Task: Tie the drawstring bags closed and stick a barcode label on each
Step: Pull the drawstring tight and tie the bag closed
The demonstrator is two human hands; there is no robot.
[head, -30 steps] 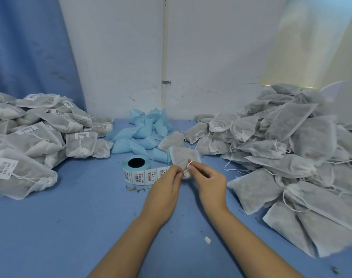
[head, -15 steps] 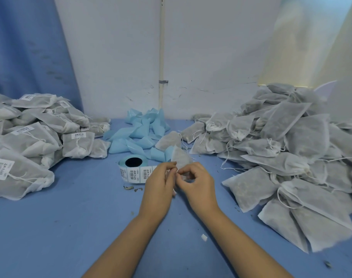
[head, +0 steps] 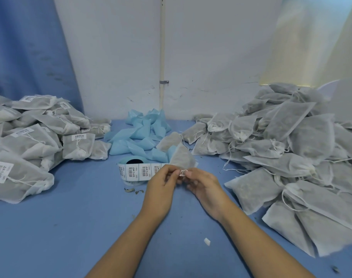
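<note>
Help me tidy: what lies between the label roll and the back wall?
A heap of crumpled blue paper strips, on the table between the label roll and the wall, in the head view.

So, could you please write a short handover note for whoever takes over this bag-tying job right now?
Left hand and right hand: both pinch the drawstring of one bag, held up in front of the label roll; the knot looks unfinished.
Label roll: on the table, strip pulled out towards the hands.
Done: labelled pile on the left.
Left: finish this knot, label this bag, then work through the unlabelled pile on the right.
Blue backing strips lie by the wall.
</note>
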